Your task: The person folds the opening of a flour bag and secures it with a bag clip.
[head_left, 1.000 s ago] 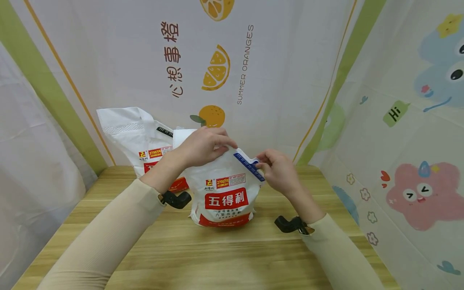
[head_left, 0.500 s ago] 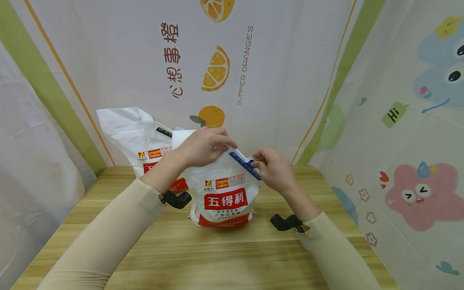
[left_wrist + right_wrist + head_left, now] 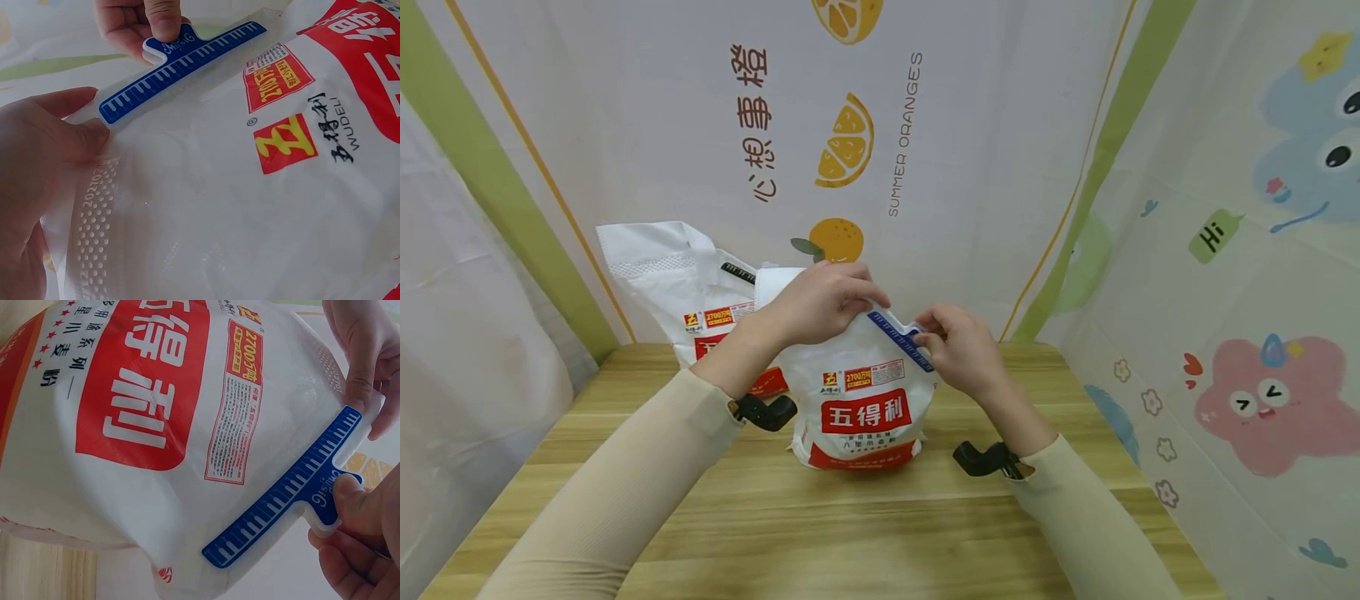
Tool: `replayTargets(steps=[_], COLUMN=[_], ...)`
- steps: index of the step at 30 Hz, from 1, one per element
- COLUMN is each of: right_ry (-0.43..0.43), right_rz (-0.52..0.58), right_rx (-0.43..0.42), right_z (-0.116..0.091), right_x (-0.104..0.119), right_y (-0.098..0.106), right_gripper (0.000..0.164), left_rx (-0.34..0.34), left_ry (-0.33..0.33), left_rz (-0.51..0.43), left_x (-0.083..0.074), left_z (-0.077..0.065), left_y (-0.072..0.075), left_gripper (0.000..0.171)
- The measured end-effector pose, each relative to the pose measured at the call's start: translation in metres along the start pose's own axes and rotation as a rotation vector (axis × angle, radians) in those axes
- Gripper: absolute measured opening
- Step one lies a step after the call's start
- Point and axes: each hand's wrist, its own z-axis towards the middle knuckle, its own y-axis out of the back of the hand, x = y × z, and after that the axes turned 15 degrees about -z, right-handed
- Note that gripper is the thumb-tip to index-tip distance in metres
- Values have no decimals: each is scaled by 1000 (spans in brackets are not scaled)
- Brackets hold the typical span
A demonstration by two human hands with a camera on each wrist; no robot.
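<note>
A white flour bag [image 3: 865,414] with red labels stands on the wooden table. A blue clip [image 3: 898,340] with a piano-key print lies slanted across the bag's upper right edge. My right hand [image 3: 962,352] pinches the clip's handle, thumb on the front, as the right wrist view shows on the clip [image 3: 281,494]. My left hand [image 3: 822,304] pinches the bag's folded top edge between thumb and fingers. In the left wrist view, the left hand [image 3: 37,140] has its thumb against the clip's near end. The edge beneath the clip is hidden.
Behind and to the left stands a second white flour bag [image 3: 662,275], with a black clip [image 3: 739,272] on its top. A printed curtain [image 3: 985,167] hangs behind the table [image 3: 850,542]. Another printed cloth [image 3: 1225,292] runs along the right side.
My right hand and the blue clip have shifted a little to the left along the bag's edge, toward my left hand. The left hand and both bags have stayed nearly in place.
</note>
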Motion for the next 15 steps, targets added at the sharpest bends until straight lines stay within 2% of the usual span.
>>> replayTargets(steps=[11, 15], right_ry=[8, 23], right_rz=[8, 59], right_rx=[33, 50], right_z=[-1, -3], right_x=[-3, -11], right_y=[1, 1], right_gripper=[18, 24], left_rx=[14, 10], left_ry=[10, -3], left_rz=[34, 40], left_x=[-1, -2], left_z=[1, 2], left_y=[-2, -3], left_gripper=[20, 20])
